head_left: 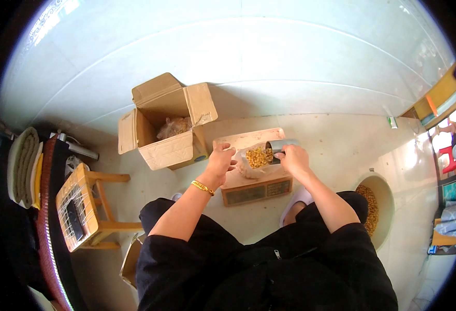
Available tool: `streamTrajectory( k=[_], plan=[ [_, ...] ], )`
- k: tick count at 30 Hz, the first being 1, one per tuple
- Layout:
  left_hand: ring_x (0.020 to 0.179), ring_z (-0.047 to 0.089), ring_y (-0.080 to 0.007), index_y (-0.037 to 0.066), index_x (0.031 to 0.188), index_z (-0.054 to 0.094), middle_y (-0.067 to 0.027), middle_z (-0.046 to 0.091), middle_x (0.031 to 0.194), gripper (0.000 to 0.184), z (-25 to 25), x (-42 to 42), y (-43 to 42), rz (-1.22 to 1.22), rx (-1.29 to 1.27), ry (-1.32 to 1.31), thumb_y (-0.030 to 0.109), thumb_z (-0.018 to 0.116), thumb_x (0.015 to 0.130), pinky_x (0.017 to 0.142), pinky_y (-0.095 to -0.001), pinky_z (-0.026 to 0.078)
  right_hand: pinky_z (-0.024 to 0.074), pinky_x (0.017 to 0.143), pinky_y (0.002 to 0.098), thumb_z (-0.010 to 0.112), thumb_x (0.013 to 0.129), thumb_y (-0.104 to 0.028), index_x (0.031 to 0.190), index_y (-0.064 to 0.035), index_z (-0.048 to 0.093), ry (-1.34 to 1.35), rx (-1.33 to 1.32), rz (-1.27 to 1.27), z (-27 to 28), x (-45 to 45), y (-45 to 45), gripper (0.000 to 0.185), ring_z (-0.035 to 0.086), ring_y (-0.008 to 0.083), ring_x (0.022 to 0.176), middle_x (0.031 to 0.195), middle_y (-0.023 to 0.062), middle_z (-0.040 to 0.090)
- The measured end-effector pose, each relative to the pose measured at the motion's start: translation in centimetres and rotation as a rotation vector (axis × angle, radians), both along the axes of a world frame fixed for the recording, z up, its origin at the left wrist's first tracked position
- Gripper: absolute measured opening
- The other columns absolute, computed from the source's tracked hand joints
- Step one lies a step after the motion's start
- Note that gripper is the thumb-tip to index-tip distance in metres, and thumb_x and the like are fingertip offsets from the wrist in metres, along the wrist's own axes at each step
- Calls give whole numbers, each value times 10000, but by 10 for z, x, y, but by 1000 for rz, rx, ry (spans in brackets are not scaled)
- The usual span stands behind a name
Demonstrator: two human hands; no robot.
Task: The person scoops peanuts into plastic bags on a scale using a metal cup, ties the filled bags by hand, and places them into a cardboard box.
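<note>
Two bare hands at work over a countertop-style digital scale [248, 137] on the tiled floor, near the center of the frame. From the right hand [294, 159], a firm grip on a cylindrical metal cup [285, 145], with fingers closed around its side and its mouth toward the left of the frame. At that mouth, above the scale's platform, a cluster of golden, corn-like pieces [259, 157], just beside a clear plastic bag [246, 170]. On the other side of the bag, the left hand [220, 161], with fingers parted and loosely curled; contact with the bag impossible to tell. Around the left wrist, a gold bracelet [203, 187].

At upper left of center, an open cardboard box [165, 153], flaps out, with a filled clear bag [173, 128] inside. At left, a wooden stool [94, 179] with a cord-strung seat and, on top, a flat black object [75, 220]. At the far left edge, folded cloths [23, 166]. Toward lower left, part of a second carton [130, 263]. At right, beside a black-clad knee, a pale round tub [387, 207] of more golden pieces. Below the scale's right end, a light-colored slipper [301, 198].
</note>
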State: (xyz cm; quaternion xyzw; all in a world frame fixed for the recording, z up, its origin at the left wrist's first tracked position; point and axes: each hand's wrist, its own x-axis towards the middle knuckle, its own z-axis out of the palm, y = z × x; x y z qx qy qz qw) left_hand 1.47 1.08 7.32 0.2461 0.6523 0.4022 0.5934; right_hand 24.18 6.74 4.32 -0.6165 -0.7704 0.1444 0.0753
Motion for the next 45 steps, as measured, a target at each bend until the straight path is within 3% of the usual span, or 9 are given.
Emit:
streamTrajectory(
  k=[12, 15, 20, 45],
  plan=[
    [842, 551, -202, 2, 1310, 358, -101, 502, 1115, 481, -10, 1, 4, -64, -9, -22, 158, 491, 875, 672, -310, 468, 481, 703, 437, 655, 786, -311, 803, -26, 653, 41, -11, 17, 4, -6, -2, 285, 623, 328, 796, 820, 165, 645],
    [781, 572, -175, 17, 1283, 416, -109, 554, 1061, 469, -16, 1, 4, -10, -19, -14, 158, 544, 854, 621, -297, 459, 481, 703, 438, 654, 787, -306, 804, -27, 651, 28, -28, 11, 5, -5, -2, 280, 621, 331, 796, 815, 165, 645],
    [842, 549, -207, -3, 1318, 346, -115, 497, 1120, 500, -13, 1, 4, -68, -13, -14, 160, 500, 871, 673, -316, 468, 480, 701, 436, 658, 786, -296, 806, -33, 651, 45, 6, 27, 14, -9, -7, 263, 621, 332, 792, 808, 164, 644],
    [840, 550, -201, 6, 1307, 355, -108, 510, 1080, 490, -4, 0, 1, -73, -36, -19, 166, 506, 869, 673, -312, 466, 481, 708, 428, 653, 787, -332, 820, -46, 657, 8, -54, 9, 22, -10, -9, 287, 623, 325, 795, 816, 156, 648]
  ],
)
